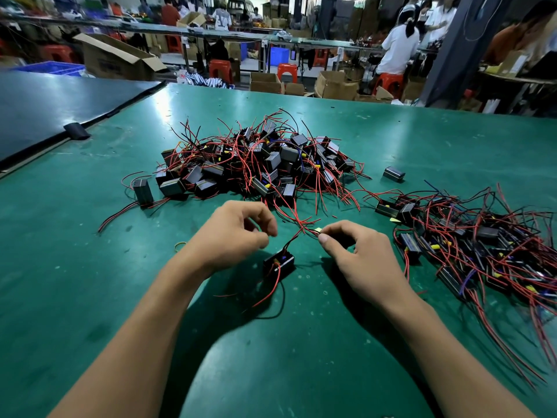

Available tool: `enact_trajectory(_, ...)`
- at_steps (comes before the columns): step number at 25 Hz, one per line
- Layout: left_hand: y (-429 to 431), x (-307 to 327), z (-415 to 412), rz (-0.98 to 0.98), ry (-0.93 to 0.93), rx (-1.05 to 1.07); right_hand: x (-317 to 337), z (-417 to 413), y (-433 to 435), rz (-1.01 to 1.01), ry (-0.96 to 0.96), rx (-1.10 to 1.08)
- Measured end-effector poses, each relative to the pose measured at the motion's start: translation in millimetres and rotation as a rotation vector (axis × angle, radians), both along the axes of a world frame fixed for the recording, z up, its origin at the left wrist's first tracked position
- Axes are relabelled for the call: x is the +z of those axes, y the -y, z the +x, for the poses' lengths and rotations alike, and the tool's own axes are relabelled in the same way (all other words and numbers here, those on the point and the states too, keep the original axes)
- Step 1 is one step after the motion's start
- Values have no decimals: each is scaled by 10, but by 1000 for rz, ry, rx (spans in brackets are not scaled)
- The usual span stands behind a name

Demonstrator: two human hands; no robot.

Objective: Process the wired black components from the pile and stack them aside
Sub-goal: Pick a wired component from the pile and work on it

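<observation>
Black component at 6 o'clock of the pile; processed heap at 3. Right hand pinches its wires; left hand pinches fingertips together, possibly on a strand. Keep wires taut, clear of neighbours.

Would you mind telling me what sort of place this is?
Most likely an electronics assembly workshop: a pile of wired black components on a green work table, other workers at long benches.

A single head-worn wide-angle view looks forward and down from close above the near green surface, reaching to the far workshop.
</observation>
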State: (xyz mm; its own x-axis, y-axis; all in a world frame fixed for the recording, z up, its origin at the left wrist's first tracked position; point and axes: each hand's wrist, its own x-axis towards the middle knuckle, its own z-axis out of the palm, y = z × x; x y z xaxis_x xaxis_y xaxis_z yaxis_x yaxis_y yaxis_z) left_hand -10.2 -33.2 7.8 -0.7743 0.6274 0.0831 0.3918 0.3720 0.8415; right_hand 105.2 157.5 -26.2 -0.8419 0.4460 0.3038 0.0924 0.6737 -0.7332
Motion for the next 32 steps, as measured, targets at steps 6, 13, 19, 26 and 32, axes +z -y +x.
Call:
enact_trajectory(6, 36, 42, 46, -337, -28, -306, 21, -12, -25, -133, -36, -84)
enact_trajectory(13, -57, -11, 93, -217, -9, -215, 41, -16, 1, -284, -34, -108)
enact_trajectory(19, -189, -191, 140, -77, -250, 39, 45, 18, 32, -238, -107, -39)
enact_trajectory(26, -227, -315, 134, 33, -336, 88, 56, 59, -1, -111, -62, 154)
enact_trajectory(32, -246, -373, 115, 54, -356, 132, 30, 55, -16, 66, -16, 245)
